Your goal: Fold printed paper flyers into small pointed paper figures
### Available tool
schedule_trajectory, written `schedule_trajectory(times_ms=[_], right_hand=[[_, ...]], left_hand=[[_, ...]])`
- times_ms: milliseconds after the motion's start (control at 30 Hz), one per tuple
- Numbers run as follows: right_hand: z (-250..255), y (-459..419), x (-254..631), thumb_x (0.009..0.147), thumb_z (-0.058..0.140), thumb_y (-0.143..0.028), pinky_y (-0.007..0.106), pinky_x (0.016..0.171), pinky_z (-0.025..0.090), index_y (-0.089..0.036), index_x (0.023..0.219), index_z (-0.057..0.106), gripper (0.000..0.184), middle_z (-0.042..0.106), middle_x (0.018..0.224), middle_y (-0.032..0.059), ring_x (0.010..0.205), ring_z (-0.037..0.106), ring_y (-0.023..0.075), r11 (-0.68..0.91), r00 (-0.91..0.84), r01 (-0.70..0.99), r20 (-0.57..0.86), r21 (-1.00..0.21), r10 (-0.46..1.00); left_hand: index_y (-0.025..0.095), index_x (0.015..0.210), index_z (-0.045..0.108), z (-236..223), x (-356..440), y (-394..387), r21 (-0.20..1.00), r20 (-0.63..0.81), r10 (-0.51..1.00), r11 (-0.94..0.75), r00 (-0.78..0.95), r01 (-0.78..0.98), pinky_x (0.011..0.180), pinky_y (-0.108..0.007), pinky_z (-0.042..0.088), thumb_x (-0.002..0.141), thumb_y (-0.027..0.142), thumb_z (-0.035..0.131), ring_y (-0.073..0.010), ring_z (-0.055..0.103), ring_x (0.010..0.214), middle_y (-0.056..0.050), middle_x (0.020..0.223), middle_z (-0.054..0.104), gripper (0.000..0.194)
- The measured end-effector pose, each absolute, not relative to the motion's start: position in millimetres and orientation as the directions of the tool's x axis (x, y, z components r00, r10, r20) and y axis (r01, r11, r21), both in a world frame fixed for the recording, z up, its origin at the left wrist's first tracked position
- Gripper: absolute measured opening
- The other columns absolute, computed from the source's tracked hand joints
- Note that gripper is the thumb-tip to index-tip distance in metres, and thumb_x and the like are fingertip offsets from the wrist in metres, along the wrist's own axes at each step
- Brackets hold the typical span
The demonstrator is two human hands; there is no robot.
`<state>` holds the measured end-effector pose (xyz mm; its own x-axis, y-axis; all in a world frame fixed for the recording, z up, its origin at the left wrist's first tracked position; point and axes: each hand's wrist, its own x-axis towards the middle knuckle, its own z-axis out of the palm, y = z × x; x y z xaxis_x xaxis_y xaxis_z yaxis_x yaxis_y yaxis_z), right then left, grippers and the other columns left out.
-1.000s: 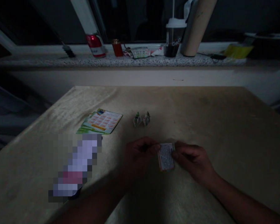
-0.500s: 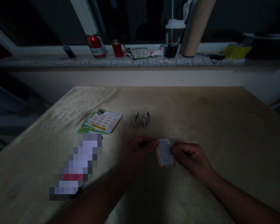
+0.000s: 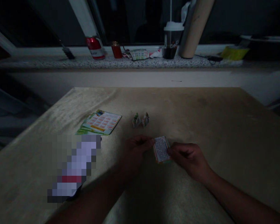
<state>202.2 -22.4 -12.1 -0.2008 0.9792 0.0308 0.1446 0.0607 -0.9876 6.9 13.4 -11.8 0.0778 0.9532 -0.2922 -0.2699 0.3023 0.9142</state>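
A small folded paper card [image 3: 162, 150], printed with dense text and edged in orange and green, is held between my two hands above the table. My left hand [image 3: 138, 149] pinches its upper left corner between thumb and fingers. On its right edge, the fingertips of my right hand [image 3: 186, 155] are closed. Just beyond stand two small folded paper pieces [image 3: 136, 120], side by side. To the left lies a fanned stack of printed sheets [image 3: 102, 121], the top one marked with rows of red and white boxes.
A blurred-out phone-like object [image 3: 77, 168] lies left of my left forearm on the table [image 3: 200, 109]. Along the granite windowsill [image 3: 84, 63] stand a red and white can [image 3: 95, 48], a small red jar [image 3: 116, 49], a lidded cup with straw [image 3: 171, 40] and a cardboard tube [image 3: 196, 31].
The card has tilted a little and shifted slightly left and up between my hands. My right fingers have moved slightly lower along its right edge.
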Motion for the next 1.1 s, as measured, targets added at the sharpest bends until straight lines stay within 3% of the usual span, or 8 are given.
schedule_trajectory(times_ms=[133, 400, 767, 1100], right_hand=[[-16, -23, 204, 0.090, 0.065, -0.039, 0.025, 0.051, 0.033, -0.016, 0.065, 0.065, 0.033, 0.048, 0.058, -0.0031, 0.054, 0.041, 0.0104, 0.033, -0.199, 0.164, 0.000, -0.986, 0.980], [-19, -21, 205, 0.089, 0.066, -0.038, 0.026, 0.056, 0.040, -0.016, 0.069, 0.072, 0.031, 0.063, 0.063, 0.0014, 0.058, 0.053, 0.0123, 0.000, -0.172, 0.140, -0.025, -0.990, 0.985], [-12, -24, 207, 0.087, 0.065, -0.036, 0.024, 0.050, 0.035, -0.016, 0.065, 0.068, 0.031, 0.060, 0.058, 0.0001, 0.052, 0.047, 0.0103, 0.032, -0.171, 0.194, -0.001, -0.981, 0.985], [-21, -21, 204, 0.086, 0.069, -0.038, 0.025, 0.053, 0.039, -0.016, 0.073, 0.072, 0.026, 0.060, 0.063, 0.0006, 0.056, 0.050, 0.0123, 0.072, -0.098, 0.179, 0.055, -0.981, 0.994]], left_hand=[[0.014, 0.069, 0.076, -12, 5, 17, 0.915, -0.278, 0.960, 0.275, 0.034, -0.296, 0.065, -0.028, 0.055, 0.065, 0.024, 0.084, -0.0150, 0.067, 0.062, -0.002, 0.067, 0.074, 0.014], [0.013, 0.071, 0.076, -12, 4, 20, 0.910, -0.291, 0.956, 0.285, 0.028, -0.301, 0.064, -0.028, 0.055, 0.065, 0.025, 0.085, -0.0155, 0.068, 0.062, -0.002, 0.067, 0.075, 0.016], [0.012, 0.072, 0.075, -14, -1, 25, 0.921, -0.252, 0.966, 0.221, -0.057, -0.321, 0.066, -0.029, 0.054, 0.064, 0.027, 0.085, -0.0165, 0.067, 0.064, -0.003, 0.068, 0.073, 0.019], [0.015, 0.076, 0.074, -15, 5, 18, 0.944, -0.189, 0.981, 0.171, -0.037, -0.283, 0.069, -0.029, 0.054, 0.071, 0.029, 0.081, -0.0166, 0.067, 0.069, -0.002, 0.073, 0.074, 0.016]])
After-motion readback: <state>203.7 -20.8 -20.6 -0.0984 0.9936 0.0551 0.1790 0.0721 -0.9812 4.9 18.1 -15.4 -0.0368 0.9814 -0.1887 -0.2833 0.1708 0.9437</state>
